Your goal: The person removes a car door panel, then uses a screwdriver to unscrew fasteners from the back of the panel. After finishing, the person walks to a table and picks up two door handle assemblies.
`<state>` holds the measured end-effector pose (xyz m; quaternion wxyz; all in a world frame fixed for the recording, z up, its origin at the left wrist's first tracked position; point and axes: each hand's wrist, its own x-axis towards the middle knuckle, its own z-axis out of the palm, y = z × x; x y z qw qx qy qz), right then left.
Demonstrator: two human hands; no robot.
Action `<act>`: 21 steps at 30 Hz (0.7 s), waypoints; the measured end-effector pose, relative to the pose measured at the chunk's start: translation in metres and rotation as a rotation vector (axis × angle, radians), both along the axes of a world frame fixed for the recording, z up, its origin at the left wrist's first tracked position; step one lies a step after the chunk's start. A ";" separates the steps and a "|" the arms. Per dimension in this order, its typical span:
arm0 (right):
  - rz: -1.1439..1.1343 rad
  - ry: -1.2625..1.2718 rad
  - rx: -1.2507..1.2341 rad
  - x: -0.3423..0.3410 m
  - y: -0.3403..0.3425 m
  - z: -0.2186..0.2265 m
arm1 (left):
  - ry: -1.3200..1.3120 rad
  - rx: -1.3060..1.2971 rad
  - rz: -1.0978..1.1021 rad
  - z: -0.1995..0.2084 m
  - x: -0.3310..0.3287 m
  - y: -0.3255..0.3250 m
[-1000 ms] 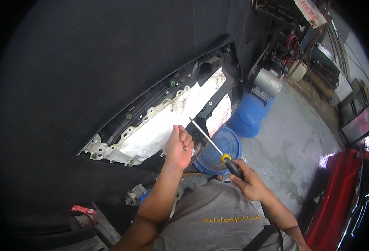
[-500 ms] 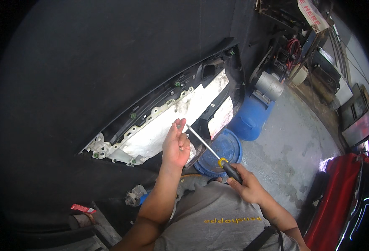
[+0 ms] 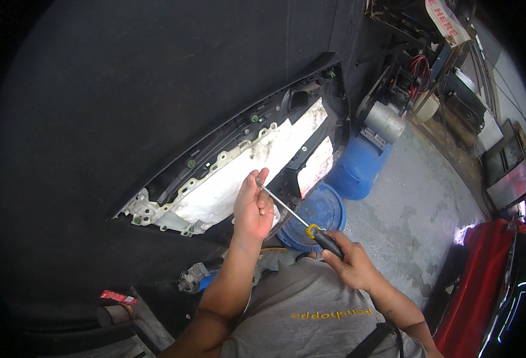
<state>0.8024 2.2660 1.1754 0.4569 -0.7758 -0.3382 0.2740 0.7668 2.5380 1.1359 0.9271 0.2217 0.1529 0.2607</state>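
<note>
My left hand [image 3: 253, 212] is raised with the palm turned up. Its thumb and fingertips pinch a small piece, apparently a screw [image 3: 257, 180], too small to make out well. In my right hand [image 3: 355, 265] is a screwdriver [image 3: 324, 240] with a black and yellow handle, its shaft slanting up and left. The tip meets the small piece at my left fingertips. Behind the hands a car door trim panel [image 3: 215, 190] leans with its back side showing: black and pale plastic, a white sheet and several green clips.
A blue lidded drum [image 3: 320, 218] stands just beyond my right hand, with a blue tank [image 3: 361, 167] and silver motor [image 3: 384, 121] behind it. Red car bodywork [image 3: 475, 280] is at the lower right. A metal-and-blue tool [image 3: 194, 278] lies left of my body.
The screwdriver has shifted slightly up and left, so its tip now touches the small piece at my left fingertips. Before, a gap showed between them.
</note>
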 end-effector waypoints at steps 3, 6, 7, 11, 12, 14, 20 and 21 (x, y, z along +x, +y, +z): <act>0.009 0.090 0.035 0.001 -0.001 -0.006 | -0.028 0.012 0.001 -0.005 -0.001 0.002; 0.016 0.387 0.104 0.003 -0.002 -0.007 | -0.086 0.011 -0.009 -0.006 -0.002 0.003; 0.018 0.519 0.130 0.004 -0.003 -0.006 | -0.099 0.001 -0.015 -0.006 -0.002 0.004; 0.016 0.768 0.223 0.006 -0.003 -0.012 | -0.133 -0.037 -0.020 -0.007 -0.004 0.005; 0.011 0.811 0.240 0.006 -0.003 -0.014 | -0.138 -0.046 -0.018 -0.006 -0.004 0.005; 0.007 0.870 0.261 0.006 -0.004 -0.015 | -0.153 -0.073 -0.020 -0.006 -0.004 0.007; 0.023 0.573 0.154 0.006 0.001 -0.009 | -0.077 0.035 0.021 0.000 -0.006 0.009; 0.022 0.403 0.140 0.002 0.003 -0.009 | -0.067 0.054 0.031 0.000 -0.006 0.010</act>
